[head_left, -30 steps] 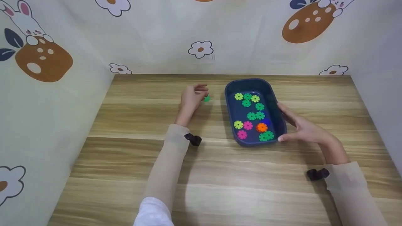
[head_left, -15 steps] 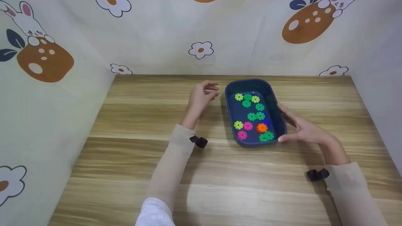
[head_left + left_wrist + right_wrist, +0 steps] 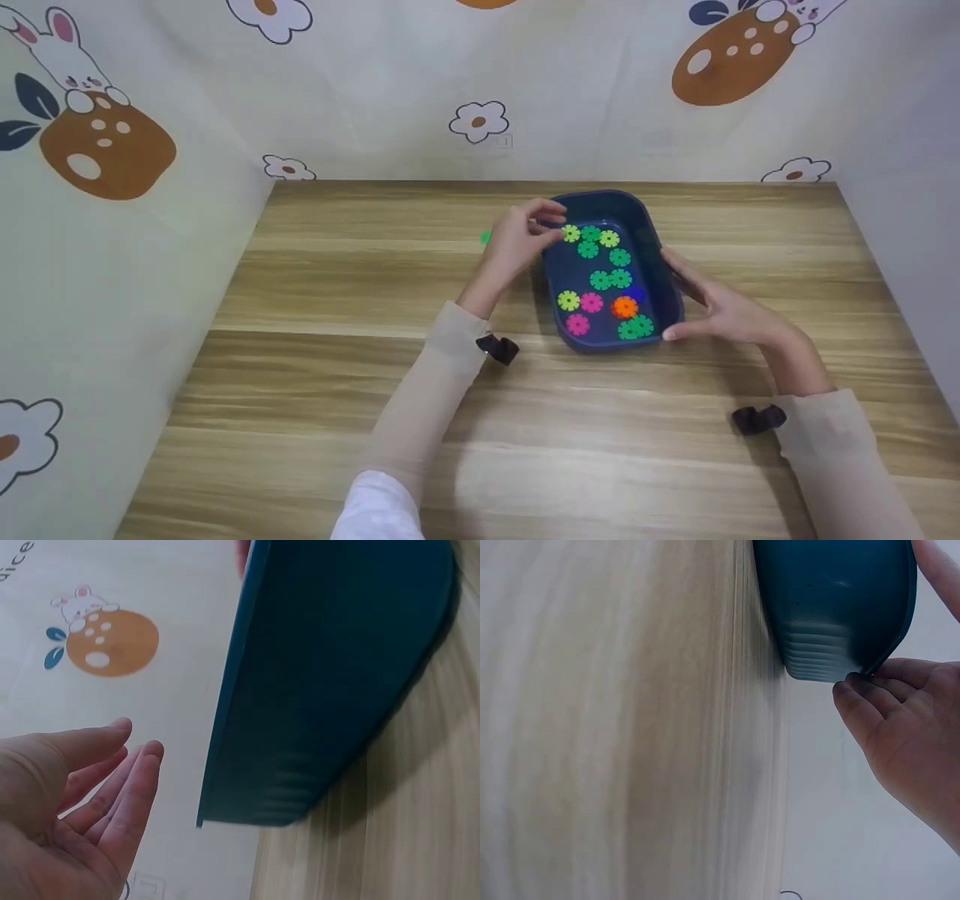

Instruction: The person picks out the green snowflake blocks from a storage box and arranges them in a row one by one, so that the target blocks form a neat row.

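A dark blue plastic tub (image 3: pixel 562 322) holds several flower-shaped plastic discs in yellow, green, pink, orange and blue. My left hand (image 3: pixel 517 236) hovers over the tub's left rim, near a yellow disc (image 3: pixel 571 233). In the left wrist view, the left hand's thumb and fingers are loosely bent and apart, with nothing between them. My right hand (image 3: pixel 720 307) grips the tub's right side, thumb at the near corner and fingers along the wall. The right wrist view shows its fingertips (image 3: pixel 844 688) against the tub's rim. A green disc (image 3: pixel 485 237) lies on the table, partly hidden behind the left hand.
The wood-patterned table (image 3: pixel 315 375) meets a pale patterned back wall (image 3: pixel 375 90) just beyond the tub. Side walls stand left and right. Each sleeve carries a small black device, the left one (image 3: pixel 497 349) and the right one (image 3: pixel 757 420).
My left hand has moved right, from the green disc on the table to above the tub's left rim. The green disc stays on the table. My right hand and the tub have not moved.
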